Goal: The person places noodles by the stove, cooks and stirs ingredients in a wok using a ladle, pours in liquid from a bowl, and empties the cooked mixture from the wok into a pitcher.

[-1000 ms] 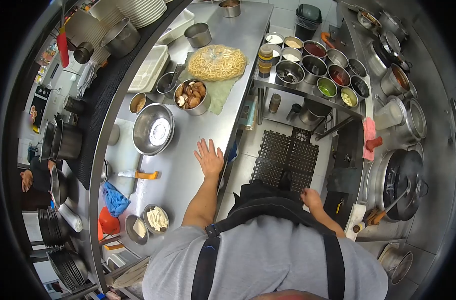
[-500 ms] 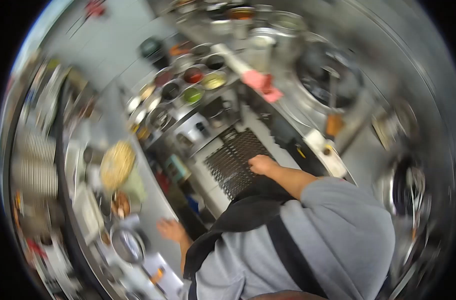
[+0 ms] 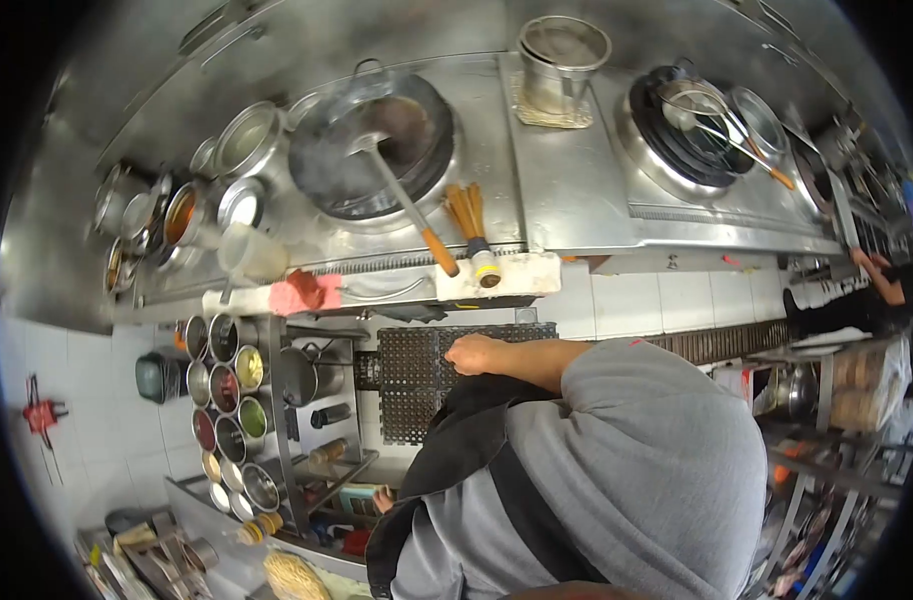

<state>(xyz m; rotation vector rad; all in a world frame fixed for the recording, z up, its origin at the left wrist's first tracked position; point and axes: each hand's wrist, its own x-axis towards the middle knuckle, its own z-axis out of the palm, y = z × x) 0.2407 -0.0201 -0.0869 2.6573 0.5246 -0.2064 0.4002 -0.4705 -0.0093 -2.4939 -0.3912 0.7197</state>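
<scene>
My right hand (image 3: 467, 353) hangs in front of my apron, above the black rubber floor mat (image 3: 432, 345). Its fingers are curled in and nothing shows in them. Only a small part of my left hand (image 3: 383, 499) appears, beside the apron's edge and close to the prep counter; the rest is hidden. Ahead, a steaming wok (image 3: 322, 165) sits on the range. A wooden-handled wok spatula (image 3: 402, 190) rests in it, its handle over the front edge. Right of that handle lies a bamboo brush (image 3: 467, 215). Neither hand touches these.
A second wok (image 3: 667, 150) with a strainer (image 3: 692, 100) stands at the right. Between the woks is a metal pot (image 3: 557, 75). Several ingredient tins (image 3: 225, 388) fill the left rack. A pink cloth (image 3: 307, 292) lies on the range's front ledge. Another person (image 3: 857, 310) is at far right.
My view has turned right, so the range now lies straight ahead and the prep counter has slid to the lower left. My left hand, spread by the counter before, is now mostly hidden.
</scene>
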